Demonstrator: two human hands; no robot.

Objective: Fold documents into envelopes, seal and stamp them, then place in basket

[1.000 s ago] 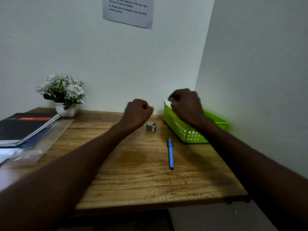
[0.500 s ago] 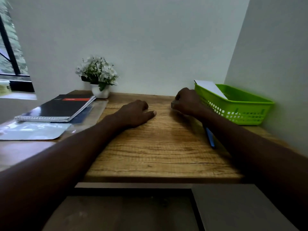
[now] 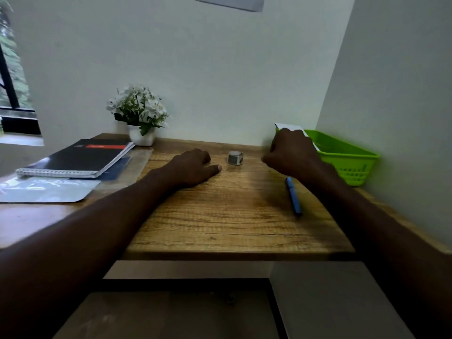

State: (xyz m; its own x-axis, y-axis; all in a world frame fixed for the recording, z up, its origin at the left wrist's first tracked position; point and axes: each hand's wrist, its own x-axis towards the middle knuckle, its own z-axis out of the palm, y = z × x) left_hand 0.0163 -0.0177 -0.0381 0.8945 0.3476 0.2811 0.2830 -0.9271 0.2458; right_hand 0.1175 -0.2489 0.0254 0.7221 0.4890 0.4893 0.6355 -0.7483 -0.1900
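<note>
A lime-green basket (image 3: 347,157) stands at the desk's back right corner against the side wall. The corner of a white envelope (image 3: 288,126) sticks up from its left end. My right hand (image 3: 291,152) is raised in front of that end with its fingers curled and its back toward me. Whether it touches the envelope is hidden. My left hand (image 3: 193,167) rests on the wooden desk (image 3: 220,216), fingers loosely curled and thumb out, holding nothing. A small grey stamp (image 3: 235,157) sits between the hands.
A blue pen (image 3: 293,195) lies below my right wrist. A black spiral notebook (image 3: 78,157) and a clear plastic sleeve (image 3: 46,190) lie at the left. A white flower pot (image 3: 139,113) stands at the back wall. A printed sheet (image 3: 230,2) hangs above.
My right hand left the envelope, dropped to the desk over the stamp, then rose again beside the basket, uncovering the stamp. My left hand settled flat on the desk. The view swung about.
</note>
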